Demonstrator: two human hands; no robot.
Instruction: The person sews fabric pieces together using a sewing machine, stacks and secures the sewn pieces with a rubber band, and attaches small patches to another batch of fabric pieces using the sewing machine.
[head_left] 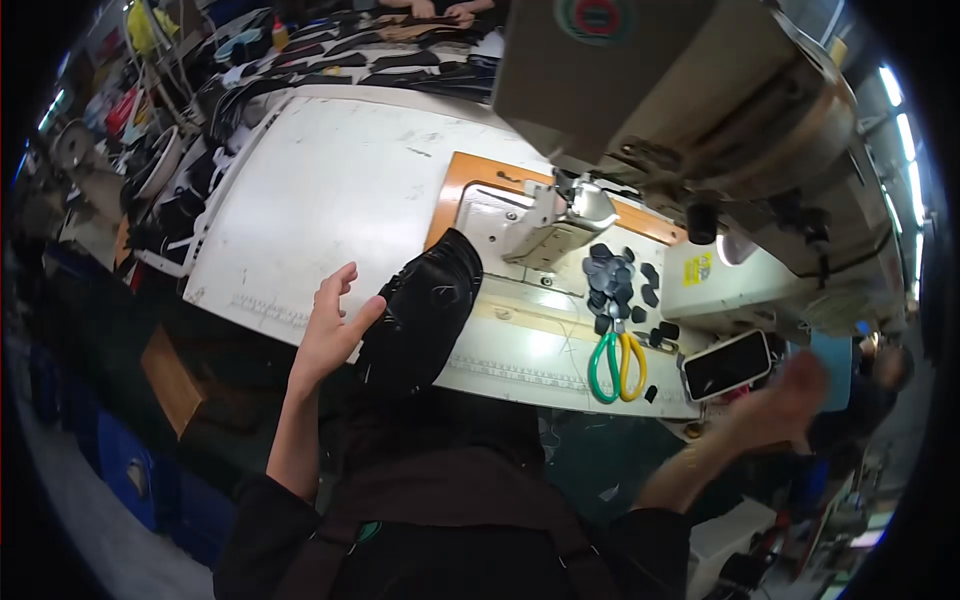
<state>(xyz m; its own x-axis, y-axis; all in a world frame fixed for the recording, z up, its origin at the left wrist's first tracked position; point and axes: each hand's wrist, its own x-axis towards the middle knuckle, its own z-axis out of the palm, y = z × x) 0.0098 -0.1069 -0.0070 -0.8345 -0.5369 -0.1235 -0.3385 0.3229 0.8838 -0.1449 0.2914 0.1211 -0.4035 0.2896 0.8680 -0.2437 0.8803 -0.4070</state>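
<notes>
My left hand (332, 322) is open, fingers spread, beside a black piece (425, 310) shaped like a shoe upper. The thumb reaches to the edge of that piece; I cannot tell whether it presses on it. The black piece lies over the table's front edge, just left of the sewing machine's needle area (560, 225). My right hand (790, 400) is raised off the table at the right, near a phone (728, 364) with a dark screen. Motion smears its fingers, and whether it holds anything cannot be made out.
Green-and-yellow-handled scissors (618, 366) lie by a pile of small black pieces (610, 280). The machine head (690, 110) overhangs the white table (310, 190) at the right. Behind are dark cut pieces (390, 62) and another person's hands (440, 10).
</notes>
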